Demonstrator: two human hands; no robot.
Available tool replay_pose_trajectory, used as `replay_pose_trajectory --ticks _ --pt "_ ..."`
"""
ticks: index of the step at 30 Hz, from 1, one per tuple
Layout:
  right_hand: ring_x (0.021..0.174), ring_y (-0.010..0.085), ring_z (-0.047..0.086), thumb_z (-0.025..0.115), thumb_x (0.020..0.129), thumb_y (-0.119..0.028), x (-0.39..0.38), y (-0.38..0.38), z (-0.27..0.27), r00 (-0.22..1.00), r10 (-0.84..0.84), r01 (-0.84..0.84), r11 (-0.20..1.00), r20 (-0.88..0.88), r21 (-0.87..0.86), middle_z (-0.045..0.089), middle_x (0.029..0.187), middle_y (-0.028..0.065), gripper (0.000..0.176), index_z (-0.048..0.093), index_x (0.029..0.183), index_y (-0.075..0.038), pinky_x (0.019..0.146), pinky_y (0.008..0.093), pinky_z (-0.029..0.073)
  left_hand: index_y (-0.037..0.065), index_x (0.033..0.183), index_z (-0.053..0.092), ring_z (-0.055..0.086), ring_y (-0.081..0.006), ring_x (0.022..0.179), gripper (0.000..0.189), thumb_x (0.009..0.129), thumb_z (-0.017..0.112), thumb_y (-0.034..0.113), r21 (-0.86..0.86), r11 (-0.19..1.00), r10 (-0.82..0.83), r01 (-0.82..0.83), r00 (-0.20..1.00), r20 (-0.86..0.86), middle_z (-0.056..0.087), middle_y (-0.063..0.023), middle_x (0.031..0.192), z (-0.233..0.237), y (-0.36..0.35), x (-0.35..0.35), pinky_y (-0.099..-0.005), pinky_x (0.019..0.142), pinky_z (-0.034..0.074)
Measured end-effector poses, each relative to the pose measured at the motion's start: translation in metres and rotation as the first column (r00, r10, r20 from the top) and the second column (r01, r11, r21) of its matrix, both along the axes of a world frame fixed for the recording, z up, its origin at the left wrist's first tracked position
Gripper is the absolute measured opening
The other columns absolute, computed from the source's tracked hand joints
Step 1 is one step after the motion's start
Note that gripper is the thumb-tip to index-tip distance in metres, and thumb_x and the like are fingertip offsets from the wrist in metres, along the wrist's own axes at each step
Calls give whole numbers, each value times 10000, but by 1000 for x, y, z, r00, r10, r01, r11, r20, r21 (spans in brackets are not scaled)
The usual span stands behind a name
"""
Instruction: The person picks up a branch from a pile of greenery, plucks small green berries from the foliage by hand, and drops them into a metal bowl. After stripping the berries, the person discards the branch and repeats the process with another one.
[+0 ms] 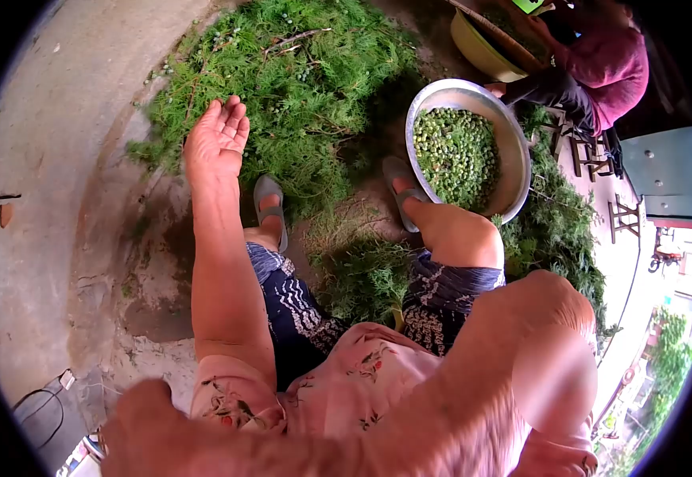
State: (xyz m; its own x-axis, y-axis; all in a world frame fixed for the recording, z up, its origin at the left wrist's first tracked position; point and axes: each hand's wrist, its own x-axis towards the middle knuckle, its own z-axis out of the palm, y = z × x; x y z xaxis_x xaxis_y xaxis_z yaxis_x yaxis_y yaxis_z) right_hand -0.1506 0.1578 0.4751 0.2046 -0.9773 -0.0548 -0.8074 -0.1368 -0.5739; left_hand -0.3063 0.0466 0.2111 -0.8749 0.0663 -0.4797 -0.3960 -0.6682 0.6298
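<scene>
My left hand (217, 143) is stretched forward, palm up, with its fingers loosely bent and nothing in them. It is over the left edge of a big pile of green conifer branches (282, 95), which bear small bluish-green cones. Across my body, close to the camera, my right forearm reaches to the lower left. My right hand (155, 429) there is blurred and cut by the frame's bottom edge, so its fingers cannot be made out. By my right foot, a metal basin (513, 151) holds many small green cones (453, 155) with bits of leaf.
Another person (604, 75) in a purple top sits at the upper right beside a yellow-green tub (473, 48). More branches (556, 222) lie right of the basin and some (374, 278) between my feet. Small wooden stools (588, 155) stand further right. A cable (40, 405) lies lower left.
</scene>
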Motion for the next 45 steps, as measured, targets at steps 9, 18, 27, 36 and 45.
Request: replay_pose_trajectory --ticks 9,18,27,36,45 --pt "562 164 471 532 752 -199 30 -4 -1 977 -109 73 979 -185 -190 519 698 45 289 507 926 31 476 260 421 52 904 550 611 -176 800 99 846 562 132 -10 1000 2 -2 1000 4 633 -84 911 1 -1 3 -324 723 488" --pt "592 265 510 586 629 -121 43 25 -66 693 -721 598 559 19 -574 493 673 88 378 531 954 65 482 323 444 65 912 550 604 -175 793 101 839 570 132 25 1000 -5 6 999 -32 631 -93 907 -3 1 4 -316 714 492" --pt "721 285 611 543 721 -78 16 59 -298 426 -879 904 407 -216 126 591 780 120 173 537 883 -16 619 372 504 32 1125 517 605 -193 739 350 830 579 209 -866 425 -845 263 459 -275 630 -85 936 19 68 62 -289 678 480" --pt "1046 266 508 432 818 -91 10 28 -282 299 -914 915 356 273 188 548 1081 174 267 527 1058 -23 916 360 379 59 1099 509 582 -289 830 372 767 605 200 -964 -153 -973 -217 -136 185 604 -141 881 -7 86 89 -369 734 452" --pt "947 288 559 473 771 -76 13 12 -328 398 -897 900 423 194 106 576 997 185 214 563 954 -9 823 371 436 74 1147 504 547 -270 954 411 777 607 222 -955 -249 -966 -159 -32 257 592 -110 995 3 91 85 -380 824 412"
